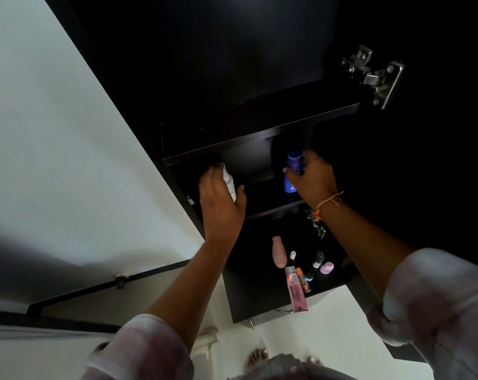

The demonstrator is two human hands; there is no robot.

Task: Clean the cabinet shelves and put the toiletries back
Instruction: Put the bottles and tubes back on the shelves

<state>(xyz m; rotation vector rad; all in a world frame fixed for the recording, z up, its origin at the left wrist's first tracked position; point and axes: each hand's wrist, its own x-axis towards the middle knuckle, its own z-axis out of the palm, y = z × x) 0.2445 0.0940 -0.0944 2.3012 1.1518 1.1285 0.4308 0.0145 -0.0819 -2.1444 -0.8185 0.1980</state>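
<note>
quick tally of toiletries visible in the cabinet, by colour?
White: 2, the white bottle in the left hand and a small white item
Blue: 1, the blue bottle in the right hand
Pink: 2, the pink bottle and pink tube
Orange: 1, the orange tube
Lilac: 1, the lilac item
Dark: 2, the small dark bottles
Total: 9

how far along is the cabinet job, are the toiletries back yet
Partly. The upper shelf is bare; whether it's been cleaned can't be told. In hand: left hand grips a white bottle, right hand a blue bottle, both at the middle shelf. Left: pink bottle, pink tube and small items on the lowest shelf.
</note>
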